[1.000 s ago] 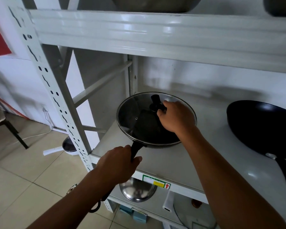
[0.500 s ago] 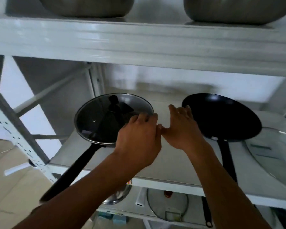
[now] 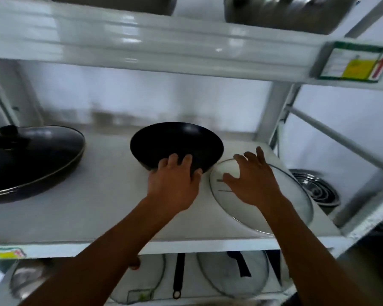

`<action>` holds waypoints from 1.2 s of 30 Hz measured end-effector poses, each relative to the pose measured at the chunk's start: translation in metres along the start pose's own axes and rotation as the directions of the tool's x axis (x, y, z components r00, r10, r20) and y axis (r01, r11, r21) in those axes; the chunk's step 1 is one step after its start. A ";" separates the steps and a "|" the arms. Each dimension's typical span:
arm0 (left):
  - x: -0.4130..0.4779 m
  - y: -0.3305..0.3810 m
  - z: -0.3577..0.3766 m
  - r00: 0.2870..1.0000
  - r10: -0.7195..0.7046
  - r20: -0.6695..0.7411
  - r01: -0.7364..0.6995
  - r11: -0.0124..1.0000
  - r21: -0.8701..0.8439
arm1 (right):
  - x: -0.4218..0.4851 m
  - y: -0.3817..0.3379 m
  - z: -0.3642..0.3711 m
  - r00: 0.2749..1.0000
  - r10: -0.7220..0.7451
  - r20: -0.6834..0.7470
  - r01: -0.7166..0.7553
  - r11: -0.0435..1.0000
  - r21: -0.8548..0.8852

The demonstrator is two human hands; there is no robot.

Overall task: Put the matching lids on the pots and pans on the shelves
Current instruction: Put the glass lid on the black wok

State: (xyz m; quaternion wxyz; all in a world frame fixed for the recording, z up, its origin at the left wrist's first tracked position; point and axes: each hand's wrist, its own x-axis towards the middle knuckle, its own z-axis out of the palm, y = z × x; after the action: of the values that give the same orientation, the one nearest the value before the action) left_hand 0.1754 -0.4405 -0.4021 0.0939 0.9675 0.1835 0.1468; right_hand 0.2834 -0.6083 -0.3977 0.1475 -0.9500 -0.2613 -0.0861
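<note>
An uncovered black pan [image 3: 177, 142] sits mid-shelf on the white shelf [image 3: 93, 208]. My left hand [image 3: 175, 184] grips its near rim, fingers curled over the edge and thumb against the outside. Just to the right a clear glass lid [image 3: 296, 195] lies flat on the shelf. My right hand [image 3: 252, 184] hovers over the lid's left half with fingers spread; I cannot tell whether it touches the glass. At the far left stands another black pan [image 3: 20, 186] with its glass lid [image 3: 38, 151] on it.
Two steel pots [image 3: 285, 14] [image 3: 113, 3] stand on the shelf above. The lower shelf holds glass lids [image 3: 232, 277] [image 3: 142, 286], a black pan handle [image 3: 178, 274] and a steel pot [image 3: 29, 281]. A round metal rack [image 3: 314, 186] lies behind the right upright [image 3: 272, 111].
The view has swung right along the shelf. Both hands left the covered pan; my left hand now holds the uncovered pan's rim and my right hand has reached over the loose glass lid.
</note>
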 end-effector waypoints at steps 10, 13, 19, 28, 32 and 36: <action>-0.011 -0.029 0.029 0.965 -0.240 0.103 0.233 0.970 0.074 | 0.034 0.133 0.051 0.969 0.233 0.087 -0.235 0.972 0.008; -0.011 -0.033 0.034 0.973 -0.220 0.067 0.218 0.975 0.049 | 0.045 0.140 0.058 0.984 0.164 0.071 -0.169 0.983 0.066; -0.006 -0.037 0.037 0.979 -0.205 0.005 0.205 0.979 0.022 | 0.030 0.135 0.055 0.994 0.093 -0.065 -0.085 0.990 0.111; -0.008 -0.052 0.028 0.992 -0.124 -0.004 0.124 0.991 -0.058 | -0.006 0.083 -0.035 0.953 -0.002 -0.303 0.034 0.994 0.100; -0.040 -0.040 0.028 0.997 -0.073 -0.022 0.069 0.989 -0.131 | 0.030 0.026 -0.040 0.942 -0.135 -0.308 0.172 0.980 0.099; -0.058 -0.029 0.027 0.995 -0.100 -0.019 0.095 0.979 -0.179 | 0.093 -0.029 0.003 0.960 -0.193 -0.204 0.215 0.972 0.091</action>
State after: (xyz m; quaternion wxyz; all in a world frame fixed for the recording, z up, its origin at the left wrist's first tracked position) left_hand 0.1233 -0.4398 -0.4487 0.1843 0.9429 0.2180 0.1713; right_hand 0.3474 -0.5396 -0.3717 0.2156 -0.8953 -0.3468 -0.1779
